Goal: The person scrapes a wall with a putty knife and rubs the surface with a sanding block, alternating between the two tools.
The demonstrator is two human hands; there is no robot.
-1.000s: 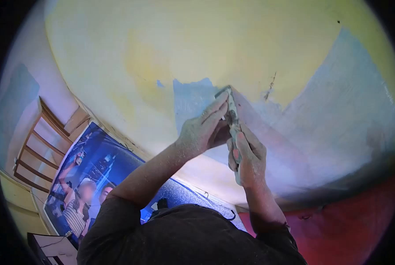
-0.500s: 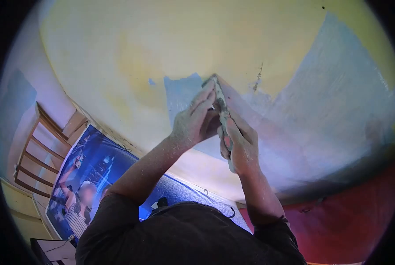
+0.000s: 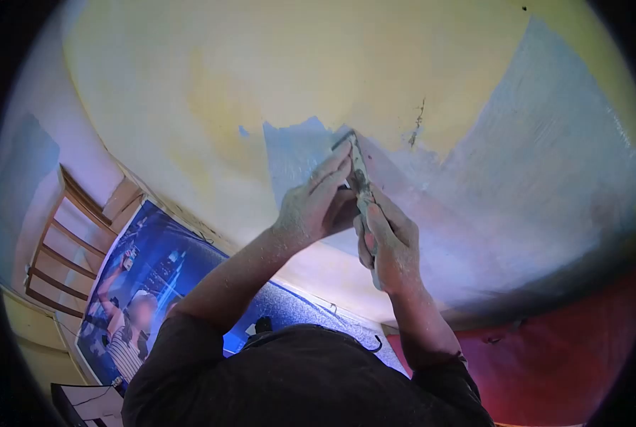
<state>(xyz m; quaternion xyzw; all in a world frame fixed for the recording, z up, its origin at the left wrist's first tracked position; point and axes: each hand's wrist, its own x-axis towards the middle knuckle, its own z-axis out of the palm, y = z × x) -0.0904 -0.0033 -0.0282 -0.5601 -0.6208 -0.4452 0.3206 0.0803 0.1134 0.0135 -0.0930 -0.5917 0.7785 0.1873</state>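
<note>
Jagged-edged pale blue patch (image 3: 289, 153) on the cream-yellow wall (image 3: 297, 64) is the landmark. Left hand (image 3: 307, 210), dusty, below the patch's right part: open, fingers nearly straight, laid against the tool's upper end; thumb hard to make out. Long, narrow, dust-caked hand tool (image 3: 356, 164) just right of the patch, upper end seemingly at the wall. Right hand (image 3: 395, 242), further right and lower, wraps its lower end. Best handling, likely: light, even left-finger pressure, steady right wrist, tool's edge not digging in.
</note>
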